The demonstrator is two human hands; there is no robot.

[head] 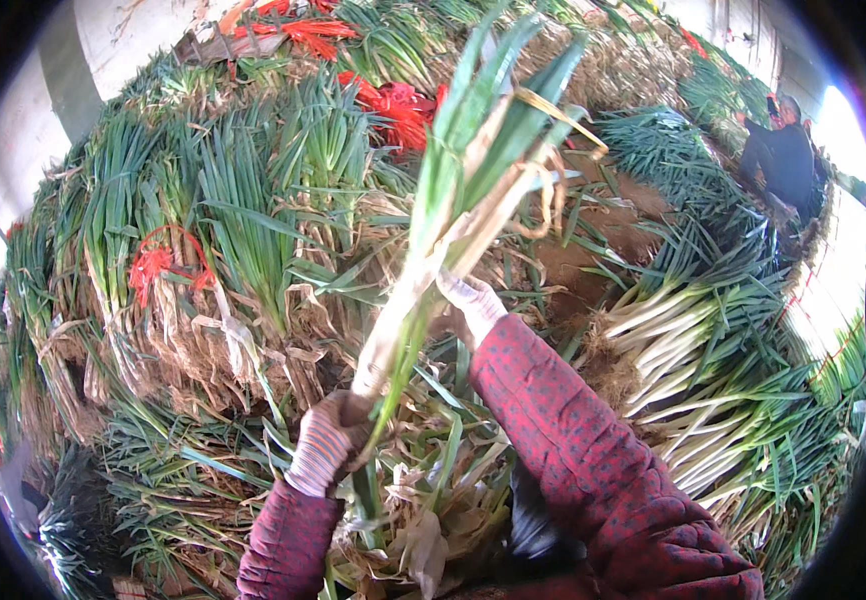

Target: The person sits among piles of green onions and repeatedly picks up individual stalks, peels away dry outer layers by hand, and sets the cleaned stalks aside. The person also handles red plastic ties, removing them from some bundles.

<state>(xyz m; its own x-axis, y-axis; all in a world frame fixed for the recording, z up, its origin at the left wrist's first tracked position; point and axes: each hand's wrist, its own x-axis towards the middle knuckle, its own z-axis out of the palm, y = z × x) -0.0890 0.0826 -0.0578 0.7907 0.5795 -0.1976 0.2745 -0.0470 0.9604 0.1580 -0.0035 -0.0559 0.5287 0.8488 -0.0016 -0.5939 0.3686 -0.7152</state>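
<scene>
A leafy Welsh onion stalk, with green leaves and dry brown outer leaves, slants upward across the middle of the view. My left hand, in a striped knit glove, is closed around its lower end; the root end is hidden by the glove. My right hand, in a pale glove, is at the stalk's middle, fingers against the dry leaves; whether they grip is hard to tell. Stripped leaves and husks lie below my hands. Cleaned onions with white stems lie in a pile to the right.
Untrimmed onion bundles stand in rows at the left and back. Red plastic ties lie behind the stalk, and another red tie is at the left. A person in dark clothes is at the far right. Brown ground shows between piles.
</scene>
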